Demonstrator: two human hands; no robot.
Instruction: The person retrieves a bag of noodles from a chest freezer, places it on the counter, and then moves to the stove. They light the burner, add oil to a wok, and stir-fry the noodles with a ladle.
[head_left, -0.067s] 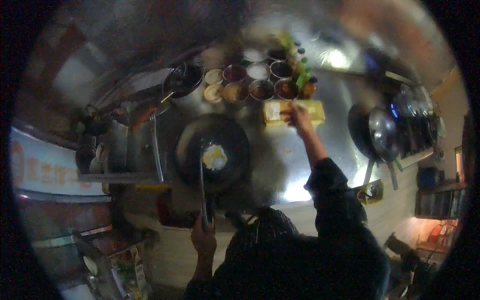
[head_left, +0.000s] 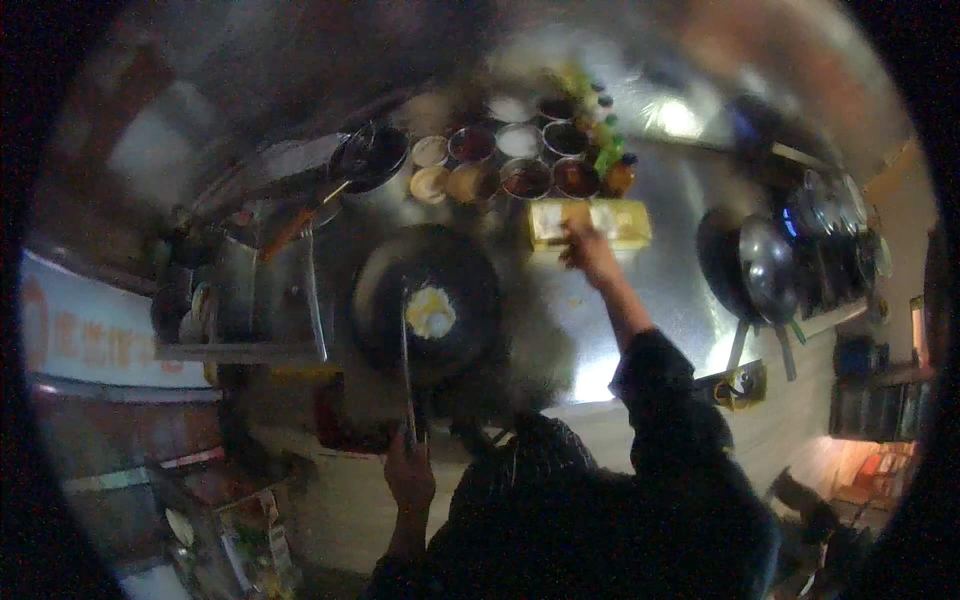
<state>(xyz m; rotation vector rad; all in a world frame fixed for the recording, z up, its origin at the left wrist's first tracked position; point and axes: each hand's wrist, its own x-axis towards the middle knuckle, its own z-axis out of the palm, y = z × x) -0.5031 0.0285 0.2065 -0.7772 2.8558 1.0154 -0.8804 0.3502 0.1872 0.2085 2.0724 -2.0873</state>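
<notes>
A dark wok stands at the centre-left, with an egg, white and yellow, frying in its bottom. My left hand is closed at the near side of the wok, round the handle of a long metal cooking utensil. That utensil reaches into the wok beside the egg; the shape of its head is unclear. The wok's own handle runs close to the same hand. My right hand is over the near edge of a yellow box with white contents. Blur hides what its fingers do.
Round containers of seasonings stand in rows behind the wok, with bottles to their right. Pans lie at the right. At the left are a dark pot and a long metal-handled tool on the counter.
My right hand has drawn slightly back toward me and left, off the middle of the yellow box. The left hand stays at the same place by the wok.
</notes>
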